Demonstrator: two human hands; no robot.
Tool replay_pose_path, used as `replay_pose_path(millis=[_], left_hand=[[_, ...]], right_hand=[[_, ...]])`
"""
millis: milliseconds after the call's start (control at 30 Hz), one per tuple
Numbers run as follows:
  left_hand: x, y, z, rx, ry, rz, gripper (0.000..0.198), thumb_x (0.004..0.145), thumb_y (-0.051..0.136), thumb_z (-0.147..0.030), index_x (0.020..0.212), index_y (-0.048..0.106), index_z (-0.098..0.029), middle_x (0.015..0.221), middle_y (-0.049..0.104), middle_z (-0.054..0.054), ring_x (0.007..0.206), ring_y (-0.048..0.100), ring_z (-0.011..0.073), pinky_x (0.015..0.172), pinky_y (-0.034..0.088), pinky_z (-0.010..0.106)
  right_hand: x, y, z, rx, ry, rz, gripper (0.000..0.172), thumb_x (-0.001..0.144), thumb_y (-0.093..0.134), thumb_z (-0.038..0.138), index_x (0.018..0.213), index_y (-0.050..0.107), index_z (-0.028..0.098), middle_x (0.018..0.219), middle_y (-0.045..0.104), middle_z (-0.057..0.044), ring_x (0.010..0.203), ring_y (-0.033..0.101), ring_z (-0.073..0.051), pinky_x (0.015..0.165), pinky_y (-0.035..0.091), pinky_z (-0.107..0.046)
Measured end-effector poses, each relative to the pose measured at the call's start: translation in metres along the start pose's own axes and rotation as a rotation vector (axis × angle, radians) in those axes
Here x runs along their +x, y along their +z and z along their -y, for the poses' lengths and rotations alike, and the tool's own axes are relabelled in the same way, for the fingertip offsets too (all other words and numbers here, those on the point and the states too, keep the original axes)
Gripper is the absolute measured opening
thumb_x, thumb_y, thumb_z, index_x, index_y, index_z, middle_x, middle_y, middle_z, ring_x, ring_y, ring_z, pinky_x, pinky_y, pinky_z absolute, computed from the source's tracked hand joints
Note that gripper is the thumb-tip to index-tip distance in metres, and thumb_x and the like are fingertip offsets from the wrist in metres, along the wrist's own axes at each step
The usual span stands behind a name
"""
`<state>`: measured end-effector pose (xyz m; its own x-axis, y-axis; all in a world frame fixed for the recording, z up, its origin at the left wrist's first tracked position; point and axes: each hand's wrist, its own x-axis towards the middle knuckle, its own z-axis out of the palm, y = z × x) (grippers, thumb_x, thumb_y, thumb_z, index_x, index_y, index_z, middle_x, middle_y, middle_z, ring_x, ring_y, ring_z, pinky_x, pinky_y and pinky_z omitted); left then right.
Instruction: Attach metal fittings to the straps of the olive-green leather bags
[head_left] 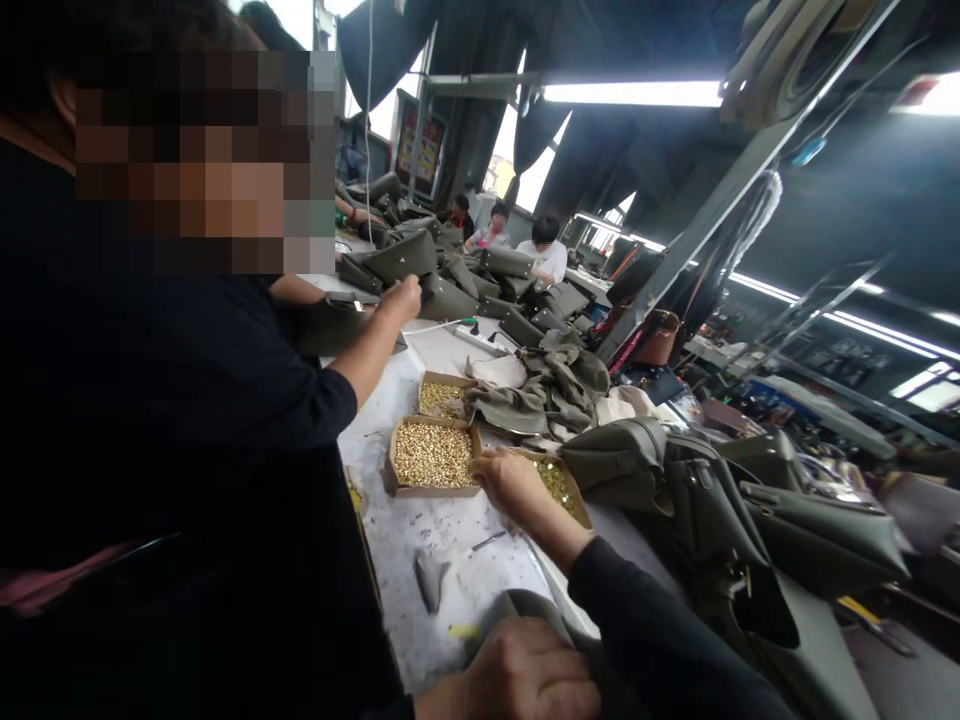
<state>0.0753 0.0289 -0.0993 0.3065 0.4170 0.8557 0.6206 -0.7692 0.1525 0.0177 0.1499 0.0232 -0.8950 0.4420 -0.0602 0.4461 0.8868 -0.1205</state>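
Observation:
My right hand (512, 482) reaches out over the white worktable (420, 540), between two cardboard boxes of small gold metal fittings. One box (433, 456) lies just left of it. The other (561, 486) is at its fingertips, which are hidden from me. My left hand (520, 672) is at the bottom edge, closed as a fist on an olive-green leather piece (525, 605) at the table's near end.
A co-worker in black fills the left side, one hand (400, 298) on olive bag parts. A third box of fittings (442, 396) lies further back. Olive handbags (750, 520) and leather pieces (540, 385) pile along the right. More people sit far back.

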Motion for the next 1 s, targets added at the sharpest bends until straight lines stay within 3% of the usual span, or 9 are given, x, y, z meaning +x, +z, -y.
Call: replay_pose_path(millis=[200, 367, 667, 800, 900, 1000], left_hand=[[0.000, 0.005, 0.008, 0.037, 0.035, -0.007, 0.034, 0.092, 0.068, -0.032, 0.060, 0.059, -0.023, 0.051, 0.049, -0.004, 0.040, 0.041, 0.0099, 0.041, 0.038, 0.024], [-0.008, 0.004, 0.008, 0.057, 0.027, -0.013, 0.032, 0.092, 0.065, -0.028, 0.061, 0.062, -0.024, 0.059, 0.056, -0.003, 0.044, 0.043, 0.0101, 0.046, 0.045, 0.025], [-0.006, 0.005, 0.006, 0.044, 0.017, -0.033, 0.027, 0.088, 0.069, -0.033, 0.062, 0.061, -0.029, 0.065, 0.061, -0.002, 0.048, 0.051, 0.0126, 0.047, 0.052, 0.028], [0.000, 0.004, 0.007, 0.052, 0.019, -0.052, 0.034, 0.089, 0.069, -0.034, 0.059, 0.055, -0.025, 0.055, 0.051, -0.003, 0.040, 0.043, 0.0103, 0.037, 0.044, 0.024], [0.001, 0.002, 0.005, 0.053, 0.020, -0.066, 0.034, 0.093, 0.064, -0.034, 0.061, 0.055, -0.025, 0.050, 0.046, -0.004, 0.036, 0.040, 0.0102, 0.034, 0.039, 0.024], [-0.003, -0.006, 0.000, 0.038, 0.010, -0.065, 0.026, 0.096, 0.059, -0.033, 0.071, 0.059, -0.024, 0.052, 0.049, -0.003, 0.041, 0.046, 0.0113, 0.041, 0.046, 0.024]], right_hand=[[0.041, 0.027, 0.005, -0.128, -0.035, 0.050, 0.020, 0.095, 0.058, 0.016, 0.096, 0.077, 0.023, 0.101, 0.076, -0.009, 0.105, 0.064, -0.023, 0.084, 0.049, -0.027], [0.048, 0.039, 0.007, -0.115, -0.016, 0.019, 0.017, 0.095, 0.060, 0.020, 0.093, 0.077, 0.024, 0.099, 0.077, -0.005, 0.100, 0.065, -0.020, 0.081, 0.047, -0.025], [0.041, 0.039, 0.006, 0.043, 0.087, -0.085, 0.020, 0.093, 0.057, 0.016, 0.098, 0.074, 0.023, 0.102, 0.076, -0.007, 0.094, 0.068, -0.020, 0.080, 0.045, -0.025], [0.039, 0.039, 0.005, 0.177, 0.102, -0.141, 0.021, 0.091, 0.055, 0.015, 0.094, 0.074, 0.023, 0.101, 0.076, -0.006, 0.093, 0.068, -0.020, 0.081, 0.046, -0.025], [0.036, 0.028, 0.003, 0.331, 0.101, -0.205, 0.022, 0.090, 0.055, 0.013, 0.097, 0.074, 0.021, 0.101, 0.074, -0.006, 0.090, 0.067, -0.018, 0.082, 0.047, -0.026], [0.025, 0.009, 0.002, 0.536, 0.066, -0.247, 0.019, 0.089, 0.057, 0.016, 0.101, 0.071, 0.018, 0.101, 0.073, -0.006, 0.088, 0.067, -0.016, 0.082, 0.049, -0.025]])
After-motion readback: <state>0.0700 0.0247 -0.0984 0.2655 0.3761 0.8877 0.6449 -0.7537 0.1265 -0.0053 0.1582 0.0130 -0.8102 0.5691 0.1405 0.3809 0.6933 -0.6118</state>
